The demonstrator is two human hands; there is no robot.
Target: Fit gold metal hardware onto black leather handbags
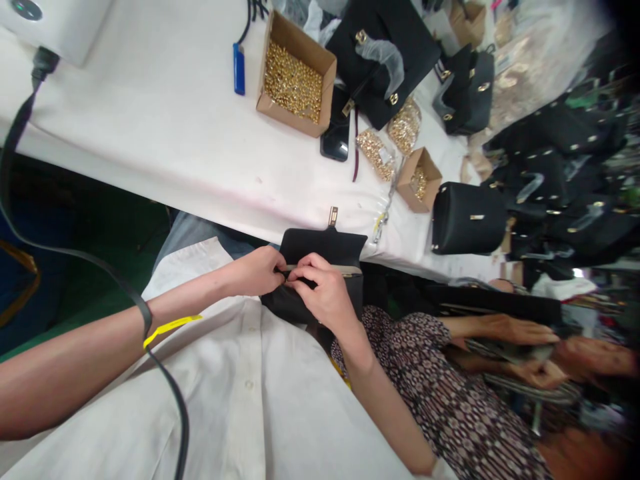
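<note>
A small black handbag (345,299) lies in my lap, against the table edge. Its flap (320,245) is folded up, and a gold clasp (333,216) sticks out from the flap toward the table. Along the bag's opening runs a pale strip with a gold edge. My left hand (265,270) pinches the left end of this opening. Close beside it, my right hand (323,290) has its thumb and fingers closed on the same edge. The fingertips nearly meet, and whatever small part lies between them is hidden.
On the white table (165,113) stand a cardboard box of gold studs (293,83), a smaller box (420,180), a phone (335,140) and a blue lighter (239,70). Several black bags (470,219) stand to the right. A black cable (100,267) crosses my left forearm. Another person (430,387) sits at right.
</note>
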